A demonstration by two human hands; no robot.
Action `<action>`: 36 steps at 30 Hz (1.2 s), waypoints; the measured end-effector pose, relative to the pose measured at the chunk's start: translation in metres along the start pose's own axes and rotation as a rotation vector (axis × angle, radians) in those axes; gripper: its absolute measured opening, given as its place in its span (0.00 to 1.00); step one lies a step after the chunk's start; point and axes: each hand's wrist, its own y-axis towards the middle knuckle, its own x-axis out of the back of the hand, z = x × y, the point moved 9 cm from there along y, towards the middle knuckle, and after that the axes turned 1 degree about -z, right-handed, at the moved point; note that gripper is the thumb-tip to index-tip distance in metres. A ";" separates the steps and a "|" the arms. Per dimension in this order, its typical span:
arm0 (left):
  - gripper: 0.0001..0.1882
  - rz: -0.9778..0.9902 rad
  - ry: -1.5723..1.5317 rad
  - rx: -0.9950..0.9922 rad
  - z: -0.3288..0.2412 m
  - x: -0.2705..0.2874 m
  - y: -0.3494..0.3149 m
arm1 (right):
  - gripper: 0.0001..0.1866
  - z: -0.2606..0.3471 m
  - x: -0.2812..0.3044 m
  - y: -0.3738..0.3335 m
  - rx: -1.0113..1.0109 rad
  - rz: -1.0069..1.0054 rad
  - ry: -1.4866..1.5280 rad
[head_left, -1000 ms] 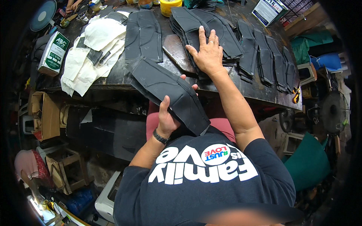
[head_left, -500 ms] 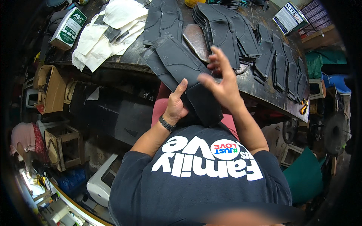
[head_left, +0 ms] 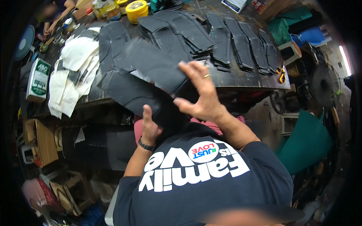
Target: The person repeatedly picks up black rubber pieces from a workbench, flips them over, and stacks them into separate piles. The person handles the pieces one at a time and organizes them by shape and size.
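Observation:
My left hand (head_left: 151,128), with a dark watch at the wrist, holds a black leather-like panel (head_left: 134,90) by its near end, thumb upright along the edge. A raised seam curves across this panel, which slants out toward the table. Above it, a second black panel (head_left: 160,66) is smeared by motion at its far end. The fingers and thumb of my right hand (head_left: 205,92), which wears a ring, lie at the near right side of that second panel. Part of their grip is hidden behind the sheet.
Stacks of black panels (head_left: 241,43) line the dark table (head_left: 245,81). White cloth pieces (head_left: 79,56) and a green-and-white can (head_left: 39,80) are at left. A yellow tub (head_left: 136,11) stands at the back, orange-handled scissors (head_left: 280,74) near the right corner. Another person's arm (head_left: 68,7) shows far left.
The view has shifted, so the table sits further left. The two panels, stacked together before, are now apart, the upper one lifted off. My right hand has come onto it.

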 end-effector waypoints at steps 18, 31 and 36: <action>0.49 -0.053 -0.015 0.015 0.006 -0.003 0.011 | 0.41 -0.379 0.129 0.023 -0.641 -0.023 -0.827; 0.46 -0.050 -0.049 0.066 0.010 0.001 0.015 | 0.27 -0.090 0.019 -0.012 -0.071 -0.146 0.173; 0.45 -0.041 0.079 0.012 0.005 -0.006 0.013 | 0.44 0.001 -0.054 -0.032 0.092 0.210 0.148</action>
